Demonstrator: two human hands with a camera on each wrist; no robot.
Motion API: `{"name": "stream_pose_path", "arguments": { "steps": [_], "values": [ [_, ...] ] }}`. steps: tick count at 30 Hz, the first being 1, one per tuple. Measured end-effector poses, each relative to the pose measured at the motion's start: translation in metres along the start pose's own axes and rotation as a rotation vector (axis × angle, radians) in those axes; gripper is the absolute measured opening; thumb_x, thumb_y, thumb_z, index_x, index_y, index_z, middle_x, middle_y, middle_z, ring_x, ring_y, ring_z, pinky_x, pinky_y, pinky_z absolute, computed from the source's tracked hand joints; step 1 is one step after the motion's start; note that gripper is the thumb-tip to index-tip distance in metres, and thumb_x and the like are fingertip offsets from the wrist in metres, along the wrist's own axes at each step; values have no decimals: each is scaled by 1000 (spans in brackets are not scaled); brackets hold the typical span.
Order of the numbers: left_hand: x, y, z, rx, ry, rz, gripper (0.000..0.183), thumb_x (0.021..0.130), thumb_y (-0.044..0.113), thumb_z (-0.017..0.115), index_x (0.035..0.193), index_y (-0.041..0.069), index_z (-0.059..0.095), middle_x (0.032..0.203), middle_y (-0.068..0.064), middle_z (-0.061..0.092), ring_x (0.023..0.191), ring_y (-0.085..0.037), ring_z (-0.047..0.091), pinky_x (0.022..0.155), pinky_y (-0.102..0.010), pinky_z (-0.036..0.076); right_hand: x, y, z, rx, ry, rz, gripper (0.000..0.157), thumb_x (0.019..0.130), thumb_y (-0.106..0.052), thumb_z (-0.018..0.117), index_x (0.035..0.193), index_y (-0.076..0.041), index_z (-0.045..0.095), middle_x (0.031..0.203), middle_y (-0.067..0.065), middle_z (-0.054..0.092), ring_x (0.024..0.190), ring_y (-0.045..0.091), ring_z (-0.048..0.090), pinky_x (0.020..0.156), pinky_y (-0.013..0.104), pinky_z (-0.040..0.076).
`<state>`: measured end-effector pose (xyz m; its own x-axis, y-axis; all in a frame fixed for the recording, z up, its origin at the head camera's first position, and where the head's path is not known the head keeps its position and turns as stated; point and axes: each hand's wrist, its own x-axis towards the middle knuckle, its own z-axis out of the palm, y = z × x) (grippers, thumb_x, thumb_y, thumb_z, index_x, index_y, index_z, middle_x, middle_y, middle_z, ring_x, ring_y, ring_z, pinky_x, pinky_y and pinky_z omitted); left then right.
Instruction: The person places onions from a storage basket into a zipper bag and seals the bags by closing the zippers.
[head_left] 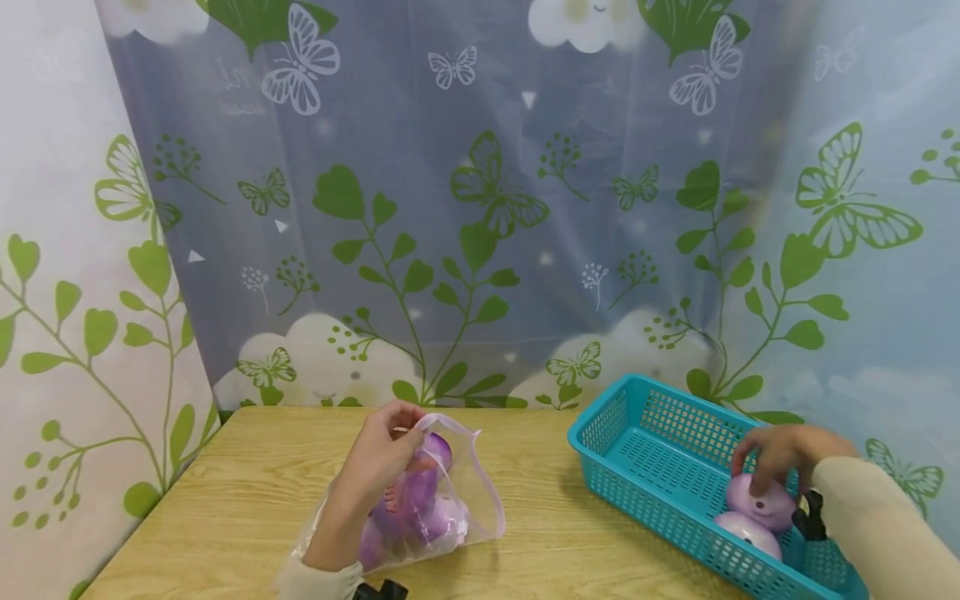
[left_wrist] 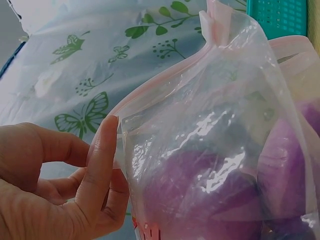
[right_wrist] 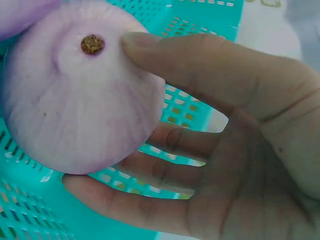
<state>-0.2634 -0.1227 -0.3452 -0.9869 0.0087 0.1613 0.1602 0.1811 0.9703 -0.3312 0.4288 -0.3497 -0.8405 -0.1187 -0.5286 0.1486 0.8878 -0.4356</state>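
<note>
My left hand (head_left: 382,450) pinches the edge of a clear zip bag (head_left: 483,479) on the table. Several purple things (left_wrist: 200,195) show through the plastic; glare blurs their kind, and red print marks the bag. Over on the right, my right hand (head_left: 795,450) reaches into a turquoise basket (head_left: 652,512). Its thumb and fingers curve round a pale purple onion (right_wrist: 90,115), with the thumb beside the brown root end. A second pale purple onion (head_left: 746,533) lies against it in the basket.
The wood-grain table (head_left: 247,492) carries both bag and basket. Behind it hangs a curtain (head_left: 420,208) printed with leaves, butterflies and clouds. The basket has perforated walls and stands at the table's right side.
</note>
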Motion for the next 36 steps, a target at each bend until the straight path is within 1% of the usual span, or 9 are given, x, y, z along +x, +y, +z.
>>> {"name": "stream_pose_path", "arguments": {
  "steps": [5, 7, 10, 18, 22, 27, 32, 36],
  "values": [
    [0, 0, 0, -2, -1, 1, 14, 100, -1, 61, 114, -4, 63, 109, -21, 62, 71, -18, 65, 61, -24, 63, -6, -9, -11, -10, 18, -51, 39, 87, -6, 74, 124, -8, 64, 111, 16, 62, 96, 27, 64, 69, 48, 66],
    [0, 0, 0, -2, -3, 1, 15, 100, -1, 60, 114, -4, 62, 109, -21, 62, 71, -18, 65, 61, -24, 64, -9, -13, -15, -10, 23, -67, 40, 88, -8, 75, 126, -10, 64, 113, 16, 62, 97, 26, 64, 68, 48, 66],
    [0, 0, 0, -3, -6, 0, 15, 100, -1, 60, 115, -4, 62, 110, -22, 62, 71, -18, 66, 62, -25, 64, -12, -19, -19, -6, 29, -109, 41, 89, -9, 75, 129, -8, 63, 117, 17, 61, 98, 26, 64, 68, 48, 66],
    [0, -2, 0, -1, -7, 13, 15, 100, -1, 60, 115, -5, 62, 111, -24, 63, 70, -18, 66, 62, -25, 64, -20, -42, -23, -5, 69, -231, 42, 91, -11, 76, 131, -7, 63, 119, 19, 60, 97, 26, 65, 66, 46, 67],
    [1, -2, 0, 2, -7, 18, 15, 100, 0, 61, 115, -5, 62, 110, -22, 63, 70, -18, 66, 62, -25, 64, -25, -59, -22, -18, 72, -307, 43, 91, -11, 76, 131, -5, 63, 115, 17, 60, 93, 25, 64, 64, 45, 67],
    [1, -1, 0, 2, -8, 19, 15, 100, 0, 61, 115, -5, 62, 110, -22, 63, 71, -18, 66, 62, -25, 64, -29, -82, -19, -48, 92, -379, 43, 92, -12, 76, 131, -4, 63, 114, 16, 61, 96, 23, 62, 65, 41, 66],
    [1, -1, 0, -1, -8, 17, 15, 100, -1, 60, 115, -5, 62, 110, -22, 63, 71, -18, 66, 62, -25, 64, -29, -101, -13, -62, 96, -465, 41, 93, -15, 75, 131, -5, 64, 116, 17, 61, 96, 23, 63, 65, 39, 66],
    [1, -1, 0, -1, -10, 18, 15, 101, 0, 61, 114, -5, 62, 110, -23, 63, 70, -17, 67, 62, -25, 64, -26, -115, -7, -41, 94, -536, 44, 94, -16, 74, 134, -2, 61, 116, 17, 62, 93, 22, 67, 65, 40, 67]
  ]
}}
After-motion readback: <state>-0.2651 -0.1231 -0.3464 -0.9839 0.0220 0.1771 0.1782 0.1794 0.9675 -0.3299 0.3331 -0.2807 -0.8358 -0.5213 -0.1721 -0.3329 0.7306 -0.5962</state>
